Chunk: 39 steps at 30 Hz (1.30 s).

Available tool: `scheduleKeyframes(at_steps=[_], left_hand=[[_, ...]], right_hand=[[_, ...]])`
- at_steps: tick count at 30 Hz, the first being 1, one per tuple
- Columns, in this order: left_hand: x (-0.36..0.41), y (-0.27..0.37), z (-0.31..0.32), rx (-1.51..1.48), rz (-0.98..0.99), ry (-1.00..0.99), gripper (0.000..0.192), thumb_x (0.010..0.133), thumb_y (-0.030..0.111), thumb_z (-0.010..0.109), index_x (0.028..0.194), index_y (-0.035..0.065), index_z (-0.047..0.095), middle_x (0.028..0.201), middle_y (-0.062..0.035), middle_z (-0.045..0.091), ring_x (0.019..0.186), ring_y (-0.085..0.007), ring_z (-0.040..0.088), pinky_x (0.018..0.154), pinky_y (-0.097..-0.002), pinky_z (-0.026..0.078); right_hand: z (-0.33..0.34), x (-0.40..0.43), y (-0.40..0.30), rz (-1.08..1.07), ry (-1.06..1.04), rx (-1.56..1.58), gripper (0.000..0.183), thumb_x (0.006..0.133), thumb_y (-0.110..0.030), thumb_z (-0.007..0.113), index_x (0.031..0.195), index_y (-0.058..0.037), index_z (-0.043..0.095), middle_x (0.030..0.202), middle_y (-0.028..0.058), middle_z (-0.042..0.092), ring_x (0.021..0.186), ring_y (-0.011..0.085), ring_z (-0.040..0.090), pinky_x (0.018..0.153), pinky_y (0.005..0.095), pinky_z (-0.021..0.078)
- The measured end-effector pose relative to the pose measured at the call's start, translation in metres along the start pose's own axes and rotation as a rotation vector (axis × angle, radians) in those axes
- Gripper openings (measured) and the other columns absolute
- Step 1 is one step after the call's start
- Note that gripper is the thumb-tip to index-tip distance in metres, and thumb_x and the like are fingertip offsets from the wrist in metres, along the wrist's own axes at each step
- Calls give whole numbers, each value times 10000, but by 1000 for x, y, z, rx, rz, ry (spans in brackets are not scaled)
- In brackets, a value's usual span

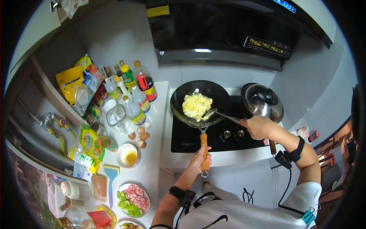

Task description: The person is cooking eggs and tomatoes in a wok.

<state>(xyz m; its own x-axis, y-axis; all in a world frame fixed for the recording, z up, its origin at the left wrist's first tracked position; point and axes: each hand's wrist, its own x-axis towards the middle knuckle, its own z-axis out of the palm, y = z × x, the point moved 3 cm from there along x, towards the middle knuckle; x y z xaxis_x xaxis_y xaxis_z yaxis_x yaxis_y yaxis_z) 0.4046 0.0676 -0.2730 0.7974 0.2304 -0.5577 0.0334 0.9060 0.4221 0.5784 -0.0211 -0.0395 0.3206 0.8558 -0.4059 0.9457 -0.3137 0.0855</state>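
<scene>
My left hand [201,158] is wrapped around the wooden handle [204,143] of a black wok [220,96], which sits on the left side of the black cooktop [186,140]. In my right hand [258,127] is a metal spatula [227,116], gripped by its wooden end. Its blade reaches into the wok and touches the lower right edge of the egg. Scrambled egg [197,106], yellow and whitish, lies in one loose mass in the wok's middle. Beyond my right hand, a second pan with a glass lid [261,104] stands on the right side of the cooktop.
Left of the cooktop, the counter holds seasoning bottles [133,110], a glass pitcher [117,117], cracked eggshells [141,136], and a bowl with egg residue [128,155]. Closer in stands a plate of raw sliced meat and green peppers [133,200]. A range hood [214,34] overhangs the back.
</scene>
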Motion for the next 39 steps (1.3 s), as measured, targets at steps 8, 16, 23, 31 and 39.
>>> scheduleKeyframes(at_steps=[8, 16, 23, 31, 39], left_hand=[[5, -2, 7, 4, -9, -45, 476, 925, 526, 433, 1123, 93, 441, 649, -18, 424, 504, -103, 395, 499, -267, 402], [0, 1, 2, 11, 10, -13, 473, 925, 520, 440, 1125, 92, 442, 646, -15, 421, 507, -104, 395, 512, -276, 407], [-2, 0, 6, 17, -14, -3, 460, 918, 528, 446, 1149, 131, 436, 663, 5, 390, 519, -81, 362, 487, -240, 376], [-1, 1, 10, -6, -9, -4, 463, 923, 504, 459, 1139, 95, 444, 644, -7, 416, 497, -92, 385, 492, -261, 400], [-4, 1, 9, 8, -11, 19, 458, 909, 527, 470, 1127, 124, 452, 656, 5, 393, 511, -80, 353, 487, -232, 371]], right_hand=[[18, 45, 0, 53, 56, -43, 570, 738, -19, 541, 1302, -19, 457, 855, 205, 652, 821, 359, 646, 696, 435, 532], [-1, 0, -8, -6, -63, -47, 548, 739, -40, 518, 1281, 15, 460, 827, 225, 641, 800, 381, 633, 696, 451, 513], [-27, 37, 19, -162, 258, 97, 408, 800, -81, 517, 1205, -51, 548, 889, 213, 647, 866, 363, 624, 754, 442, 499], [29, 121, 9, -152, 493, 213, 395, 783, -52, 501, 1169, 31, 512, 815, 256, 624, 776, 407, 619, 717, 477, 495], [38, 60, 22, -280, 238, 392, 460, 778, -60, 548, 1228, 25, 510, 828, 279, 594, 759, 409, 602, 680, 427, 480]])
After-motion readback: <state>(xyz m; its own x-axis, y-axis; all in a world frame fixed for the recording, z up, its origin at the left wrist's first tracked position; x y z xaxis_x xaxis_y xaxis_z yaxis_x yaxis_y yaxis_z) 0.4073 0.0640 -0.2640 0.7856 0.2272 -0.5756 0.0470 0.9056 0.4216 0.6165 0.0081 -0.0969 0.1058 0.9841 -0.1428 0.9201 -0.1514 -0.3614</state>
